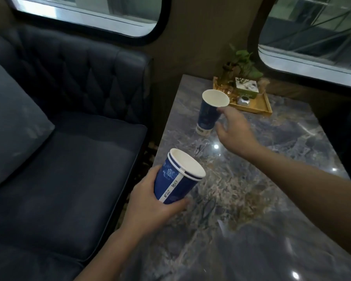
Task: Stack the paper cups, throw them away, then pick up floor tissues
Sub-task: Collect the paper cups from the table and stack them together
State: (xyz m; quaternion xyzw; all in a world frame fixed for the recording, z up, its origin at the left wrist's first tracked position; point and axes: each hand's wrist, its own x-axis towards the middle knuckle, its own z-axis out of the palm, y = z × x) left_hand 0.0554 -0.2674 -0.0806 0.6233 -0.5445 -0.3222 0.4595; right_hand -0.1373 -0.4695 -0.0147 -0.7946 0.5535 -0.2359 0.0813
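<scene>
Stack [177, 177] of nested blue cups is held nearest the camera in the left hand [150, 201], fingers wrapped round its lower wall, mouth tilted to the right above the table [251, 199] edge. Two rims are visible. Grip sits low, so the stack could be tipped out if jolted while the next cup is pushed in.

Farther on, the right hand [234, 130] is met at a lone cup [209, 112], fingers loosely curled and touching its right side near the rim; full closure is not confirmed. This cup leans on the table, so a sideways push could topple it toward the sofa [69, 159]. Squeezing at the rim may buckle the paper.

Beyond, a tray [265, 107] with a plant [241, 63] stands just behind; an overreach could disturb it.

No tissues or bin are seen.
</scene>
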